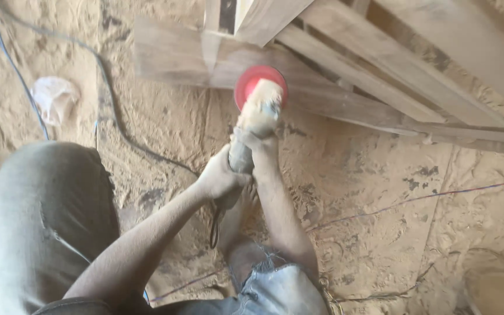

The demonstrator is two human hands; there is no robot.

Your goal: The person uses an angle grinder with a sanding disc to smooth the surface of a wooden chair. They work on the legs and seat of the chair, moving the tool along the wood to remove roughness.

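I hold a dust-covered angle grinder (pixel 256 119) with both hands. Its red sanding disc (pixel 251 81) presses against a low wooden rail (pixel 333 99) of a furniture frame lying on the floor. My left hand (pixel 220 175) wraps the rear of the tool's body. Just ahead of it, my right hand (pixel 262 150) grips the same body nearer the head. The tool's dark cord (pixel 213 227) hangs down below my hands. My knees (pixel 48 204) are bent on either side.
Sawdust covers the floor (pixel 368 198). More wooden slats (pixel 403 58) slope away at the upper right. A black cable (pixel 109 99) and a blue wire (pixel 16 70) run across the floor at left, beside a crumpled white bag (pixel 53 98). A thin wire (pixel 415 199) crosses at right.
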